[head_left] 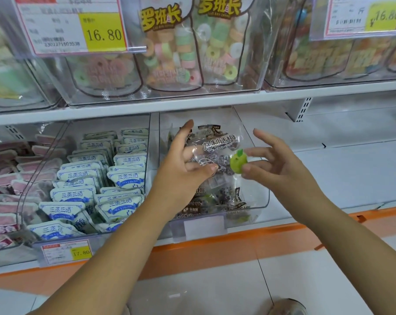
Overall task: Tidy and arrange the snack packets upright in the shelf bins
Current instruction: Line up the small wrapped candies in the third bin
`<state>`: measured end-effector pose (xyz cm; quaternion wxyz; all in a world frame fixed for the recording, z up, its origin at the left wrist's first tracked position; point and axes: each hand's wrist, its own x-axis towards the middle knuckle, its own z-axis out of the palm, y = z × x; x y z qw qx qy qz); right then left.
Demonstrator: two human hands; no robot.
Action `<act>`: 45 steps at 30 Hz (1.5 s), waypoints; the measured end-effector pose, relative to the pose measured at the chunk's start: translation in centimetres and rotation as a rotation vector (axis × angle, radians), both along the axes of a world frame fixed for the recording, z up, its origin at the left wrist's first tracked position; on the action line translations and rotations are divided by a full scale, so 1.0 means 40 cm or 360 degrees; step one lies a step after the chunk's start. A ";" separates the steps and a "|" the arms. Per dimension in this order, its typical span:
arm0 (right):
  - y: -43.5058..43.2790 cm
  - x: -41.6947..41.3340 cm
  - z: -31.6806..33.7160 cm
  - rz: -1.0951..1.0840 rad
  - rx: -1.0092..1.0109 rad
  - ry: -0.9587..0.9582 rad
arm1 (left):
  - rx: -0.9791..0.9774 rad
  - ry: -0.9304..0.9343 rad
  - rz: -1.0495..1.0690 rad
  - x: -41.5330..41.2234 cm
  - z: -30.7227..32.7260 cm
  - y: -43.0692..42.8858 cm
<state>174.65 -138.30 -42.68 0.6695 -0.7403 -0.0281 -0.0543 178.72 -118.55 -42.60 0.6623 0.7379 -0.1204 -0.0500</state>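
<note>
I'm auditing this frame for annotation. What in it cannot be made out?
Head view:
- Lower packets in the clear bin: hidden behind the left hand and the held packet.
- Bin's front label: washed out, unreadable.
- Pink packets: blurred, cut off by the left edge.
- Top-right price tag: cut by the top edge, small print blurred.
- Right hand: unclear whether it pinches the packet or only touches it.

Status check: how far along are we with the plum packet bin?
Done: the white-and-blue packets on the left sit in orderly rows. In hand: the left hand grips one plum packet over the clear bin, with the right hand at its edge. Left: the packets beneath lie slumped and need standing up.
</note>
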 end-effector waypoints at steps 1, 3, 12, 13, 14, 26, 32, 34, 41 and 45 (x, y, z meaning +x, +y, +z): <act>0.002 0.006 0.001 -0.0041 0.0011 0.0007 | 0.0004 -0.0006 -0.0021 0.000 -0.002 -0.001; 0.005 0.014 0.003 -0.0075 0.0000 0.0007 | 0.0019 -0.0008 -0.0068 -0.002 -0.007 -0.004; -0.022 0.042 0.037 -0.0208 -0.0330 -0.0207 | 0.0902 -0.0437 -0.0138 -0.020 0.014 0.009; -0.034 0.041 0.040 -0.0182 -0.0384 -0.0214 | 0.1147 -0.0486 -0.0180 -0.019 0.009 0.015; -0.043 0.035 0.043 -0.0139 -0.0518 -0.0233 | 0.1343 -0.0532 -0.0227 -0.017 -0.001 0.022; -0.002 0.016 0.051 0.0524 -0.2133 -0.0259 | 0.1573 -0.0763 -0.0455 -0.031 -0.046 0.024; 0.034 0.182 0.108 0.0724 -0.2180 0.0117 | 0.1379 -0.0925 -0.0318 -0.029 -0.084 0.025; 0.055 0.231 0.064 0.0772 -0.2401 0.0135 | 0.1368 -0.0964 -0.0331 -0.027 -0.091 0.031; 0.059 0.267 0.022 0.0507 -0.2505 0.0043 | 0.1364 -0.0964 -0.0352 -0.023 -0.089 0.035; 0.021 0.230 0.072 0.0409 -0.1977 0.0012 | 0.1424 -0.0893 -0.0396 -0.025 -0.083 0.037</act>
